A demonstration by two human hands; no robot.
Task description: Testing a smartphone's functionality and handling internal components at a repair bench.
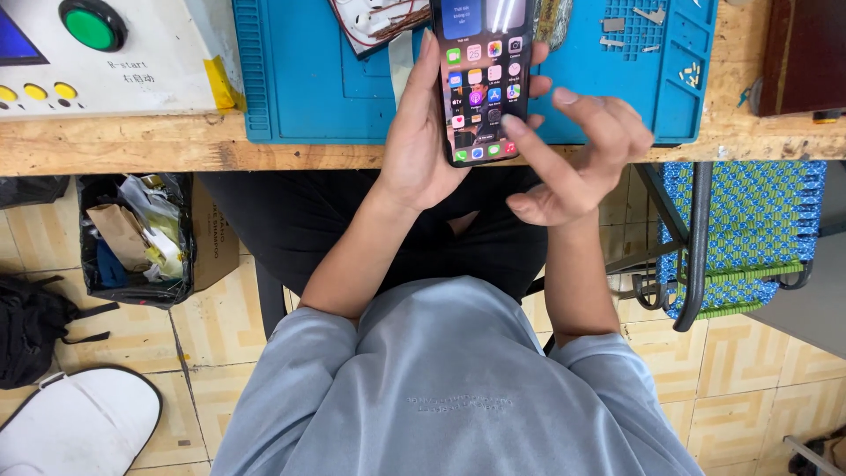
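Phone [480, 79], screen lit with rows of app icons, stands at top centre of the frame above a blue work mat [308, 88], gripped along its edges by the left hand [423, 141]. Right hand [577, 154], holding nothing, fingers loosely curled, touches the lower screen with its forefinger. At upper left sits a grey control box [132, 53] on the wooden bench [132, 145].

one phone [480, 79], two hands [423, 145], one blue mat [308, 88]
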